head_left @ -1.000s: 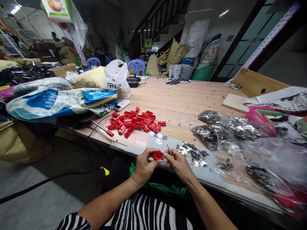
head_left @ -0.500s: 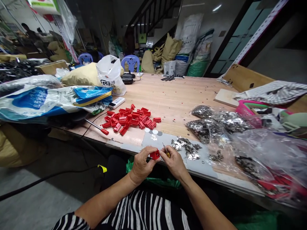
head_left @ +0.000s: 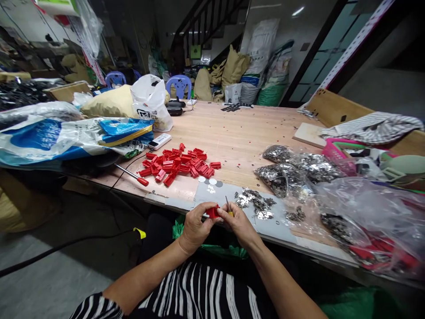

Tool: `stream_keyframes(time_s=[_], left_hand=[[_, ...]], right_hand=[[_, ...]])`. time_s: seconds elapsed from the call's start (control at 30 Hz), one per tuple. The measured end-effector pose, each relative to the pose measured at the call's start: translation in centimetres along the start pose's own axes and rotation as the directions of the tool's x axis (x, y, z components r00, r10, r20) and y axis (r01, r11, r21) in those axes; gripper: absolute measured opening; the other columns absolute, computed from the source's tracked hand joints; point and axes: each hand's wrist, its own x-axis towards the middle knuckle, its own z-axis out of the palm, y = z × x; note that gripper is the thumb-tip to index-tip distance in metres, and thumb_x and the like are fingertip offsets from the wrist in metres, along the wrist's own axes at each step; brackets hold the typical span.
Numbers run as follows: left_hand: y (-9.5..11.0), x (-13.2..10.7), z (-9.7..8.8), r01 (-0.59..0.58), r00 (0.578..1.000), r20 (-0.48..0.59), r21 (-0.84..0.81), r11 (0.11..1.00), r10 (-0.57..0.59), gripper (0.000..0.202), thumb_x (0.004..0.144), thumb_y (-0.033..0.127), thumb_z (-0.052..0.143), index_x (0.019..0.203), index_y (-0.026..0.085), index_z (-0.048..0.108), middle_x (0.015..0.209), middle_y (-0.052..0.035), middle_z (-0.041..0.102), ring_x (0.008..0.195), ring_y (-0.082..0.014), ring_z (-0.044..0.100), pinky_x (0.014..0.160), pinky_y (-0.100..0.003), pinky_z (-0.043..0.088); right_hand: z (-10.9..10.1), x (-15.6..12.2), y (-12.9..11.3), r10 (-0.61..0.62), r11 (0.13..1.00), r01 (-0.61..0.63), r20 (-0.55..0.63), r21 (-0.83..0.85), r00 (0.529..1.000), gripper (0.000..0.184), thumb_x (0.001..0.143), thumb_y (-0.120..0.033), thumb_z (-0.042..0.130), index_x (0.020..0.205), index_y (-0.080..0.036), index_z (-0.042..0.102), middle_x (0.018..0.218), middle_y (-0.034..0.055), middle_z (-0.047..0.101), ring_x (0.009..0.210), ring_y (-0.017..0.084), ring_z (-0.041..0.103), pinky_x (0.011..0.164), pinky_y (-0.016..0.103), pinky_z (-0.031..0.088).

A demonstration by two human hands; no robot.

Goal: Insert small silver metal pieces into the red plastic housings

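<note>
Between thumb and fingers, my left hand [head_left: 195,226] grips a small red plastic housing [head_left: 212,212] just over the table's front edge. My right hand [head_left: 239,223] is closed around a thin pointed tool with a yellow handle [head_left: 230,213], its metal tip pointing up. The right thumb presses against the red housing. Beyond my hands, a heap of similar red plastic housings [head_left: 177,165] lies on the table. Small silvery metal plates [head_left: 255,201] are spread on a grey mat [head_left: 232,190] just past my right hand.
Plastic bags of metal pieces [head_left: 282,177] and a pink basket [head_left: 337,153] crowd the table's right side. A screwdriver with a red handle [head_left: 142,181] lies left of the red heap, near a white device [head_left: 160,141]. Blue and white sacks [head_left: 66,137] cover the left side.
My right thumb has moved onto the red housing, and the yellow-handled tool now stands more upright in my right hand. The whole view has shifted slightly.
</note>
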Motion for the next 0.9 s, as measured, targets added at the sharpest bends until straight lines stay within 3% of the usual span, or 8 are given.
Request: stream_keyframes(time_s=[0.17, 0.43, 0.5, 0.63, 0.8, 0.9], left_hand=[[0.1, 0.1, -0.3, 0.068, 0.998, 0.008, 0.02, 0.997, -0.068, 0.029, 0.076, 0.026, 0.069, 0.104, 0.021, 0.063, 0.096, -0.0042, 0.071, 0.084, -0.0166, 0.066, 0.078, -0.028, 0.051], [-0.1, 0.4, -0.1, 0.242, 0.97, 0.05, -0.132, 0.961, -0.237, 0.03, 0.075, 0.029, 0.07, 0.102, 0.019, 0.062, 0.098, -0.005, 0.069, 0.087, -0.0172, 0.064, 0.082, -0.028, 0.049], [-0.5, 0.5, -0.2, 0.263, 0.964, 0.095, -0.166, 0.95, -0.25, 0.03, 0.076, 0.028, 0.069, 0.103, 0.019, 0.061, 0.098, -0.0051, 0.068, 0.088, -0.0175, 0.064, 0.083, -0.028, 0.049], [-1.7, 1.1, -0.8, 0.271, 0.945, 0.218, -0.1, 0.957, -0.245, 0.028, 0.076, 0.024, 0.067, 0.103, 0.02, 0.061, 0.097, -0.0038, 0.068, 0.088, -0.0172, 0.064, 0.084, -0.028, 0.048], [-2.9, 2.1, -1.2, 0.191, 0.935, 0.287, 0.087, 0.978, -0.208, 0.031, 0.073, 0.02, 0.069, 0.103, 0.02, 0.064, 0.099, -0.0039, 0.069, 0.091, -0.0184, 0.063, 0.085, -0.029, 0.048], [-3.3, 2.5, -1.1, 0.12, 0.929, 0.337, 0.114, 0.986, -0.152, 0.035, 0.072, 0.019, 0.07, 0.107, 0.019, 0.064, 0.102, -0.0049, 0.069, 0.095, -0.0185, 0.063, 0.088, -0.029, 0.047]], right_hand=[[-1.0, -0.4, -0.4, -0.054, 0.999, 0.054, 0.044, 0.0, 0.998, 0.038, 0.079, -0.054, 0.059, 0.078, -0.02, 0.041, 0.064, -0.008, 0.036, 0.046, 0.005, 0.032, 0.042, 0.019, 0.021], [-2.0, -1.0, 0.1, -0.151, 0.955, 0.165, 0.076, -0.246, 0.986, 0.026, 0.089, -0.047, 0.047, 0.086, -0.021, 0.049, 0.068, -0.0053, 0.04, 0.051, 0.008, 0.037, 0.047, 0.022, 0.034], [-2.2, -1.0, 0.1, -0.192, 0.905, 0.199, 0.057, -0.375, 0.98, 0.027, 0.092, -0.044, 0.041, 0.091, -0.021, 0.054, 0.072, -0.0026, 0.047, 0.055, 0.011, 0.044, 0.053, 0.024, 0.039], [-2.3, -1.1, 0.3, -0.335, 0.707, 0.294, 0.061, -0.643, 0.94, 0.025, 0.09, -0.034, 0.045, 0.1, -0.021, 0.063, 0.092, 0.0054, 0.061, 0.085, 0.018, 0.059, 0.077, 0.03, 0.045], [-2.1, -1.3, 0.7, -0.284, 0.594, 0.217, 0.05, -0.774, 0.957, 0.02, 0.086, -0.03, 0.051, 0.1, -0.022, 0.064, 0.083, 0.0026, 0.068, 0.075, 0.018, 0.063, 0.069, 0.029, 0.046], [-2.0, -1.2, 0.7, -0.322, 0.533, 0.266, 0.098, -0.803, 0.942, 0.016, 0.085, -0.025, 0.051, 0.093, -0.023, 0.065, 0.086, 0.0029, 0.068, 0.078, 0.018, 0.063, 0.071, 0.028, 0.046]])
